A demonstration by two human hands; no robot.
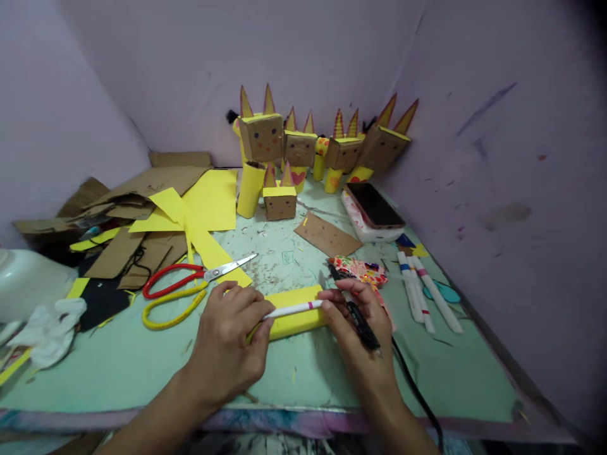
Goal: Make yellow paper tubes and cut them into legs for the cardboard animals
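A slim white marker with a pink band (293, 309) spans the gap between my hands, lying along a folded yellow paper piece (296, 326). My left hand (232, 338) is closed around the marker's left end and the left end of the yellow piece. At the marker's right end are the fingertips of my right hand (364, 341), which also has a black pen (356, 315) tucked between thumb and fingers. How firmly the right fingers press the paper is hidden. Red-and-yellow-handled scissors (206, 275) lie half open left of my left hand.
Several cardboard-headed figures with pointed horns (263, 139) stand at the back. Yellow paper (213, 202) and cardboard scraps (142, 183) pile up left. On the right are a phone (374, 203), white markers (412, 291) and a black cable (412, 379). A floral-patterned object (363, 270) lies behind my right hand.
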